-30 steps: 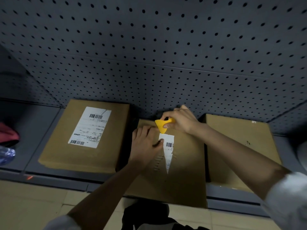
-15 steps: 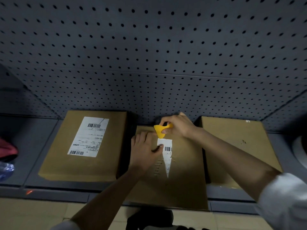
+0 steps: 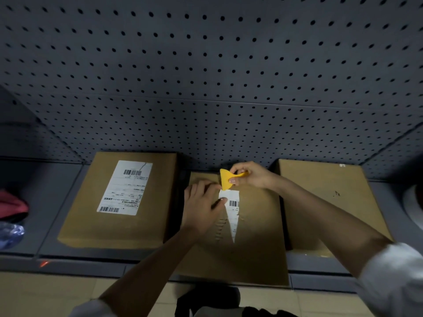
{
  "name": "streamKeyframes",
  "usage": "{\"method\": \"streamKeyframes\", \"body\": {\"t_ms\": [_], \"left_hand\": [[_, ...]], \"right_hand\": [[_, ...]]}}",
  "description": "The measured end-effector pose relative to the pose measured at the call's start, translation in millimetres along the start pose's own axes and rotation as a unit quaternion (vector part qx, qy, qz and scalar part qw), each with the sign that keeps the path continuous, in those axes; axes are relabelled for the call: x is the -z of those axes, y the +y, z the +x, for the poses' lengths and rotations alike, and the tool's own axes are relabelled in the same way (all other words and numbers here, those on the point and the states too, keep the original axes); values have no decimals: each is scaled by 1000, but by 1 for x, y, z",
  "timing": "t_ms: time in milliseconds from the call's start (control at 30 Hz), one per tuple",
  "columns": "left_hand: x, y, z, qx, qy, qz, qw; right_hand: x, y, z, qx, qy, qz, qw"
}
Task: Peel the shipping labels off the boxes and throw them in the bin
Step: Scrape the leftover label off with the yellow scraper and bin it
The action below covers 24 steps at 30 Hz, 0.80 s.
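Observation:
Three brown cardboard boxes lie on a grey shelf. The left box carries a whole white shipping label. On the middle box only a torn wedge of label is left, with paper residue beside it. My left hand rests flat on the middle box, its thumb pressing the label's left edge. My right hand pinches a yellow plastic scraper, whose blade meets the label's top edge. The right box shows no label.
A grey pegboard wall rises right behind the boxes. A red cloth and a crumpled clear plastic item lie at the far left of the shelf. A white round object shows at the right edge. Tiled floor lies below.
My right hand has tilted the scraper so its blade points down onto the label's top edge. My left hand has stayed on the label. The view shifted slightly.

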<state>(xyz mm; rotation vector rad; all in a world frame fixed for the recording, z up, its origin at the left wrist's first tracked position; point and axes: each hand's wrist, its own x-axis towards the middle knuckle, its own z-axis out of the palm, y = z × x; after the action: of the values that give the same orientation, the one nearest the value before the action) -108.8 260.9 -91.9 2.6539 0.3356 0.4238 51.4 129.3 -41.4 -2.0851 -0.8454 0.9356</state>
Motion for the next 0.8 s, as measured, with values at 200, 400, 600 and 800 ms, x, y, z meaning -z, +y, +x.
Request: {"method": "streamKeyframes", "body": {"t_ms": [200, 400, 600, 800], "left_hand": [[4, 4, 10, 34, -28, -54, 998], [12, 17, 23, 23, -51, -61, 997], [13, 27, 26, 32, -15, -170, 985], [15, 24, 10, 26, -31, -205, 978]], "right_hand": [[8, 6, -12, -7, 56, -33, 998], [7, 13, -28, -55, 149, -160, 974], [1, 6, -28, -50, 185, -253, 948], [-11, 5, -23, -47, 167, -304, 937]]}}
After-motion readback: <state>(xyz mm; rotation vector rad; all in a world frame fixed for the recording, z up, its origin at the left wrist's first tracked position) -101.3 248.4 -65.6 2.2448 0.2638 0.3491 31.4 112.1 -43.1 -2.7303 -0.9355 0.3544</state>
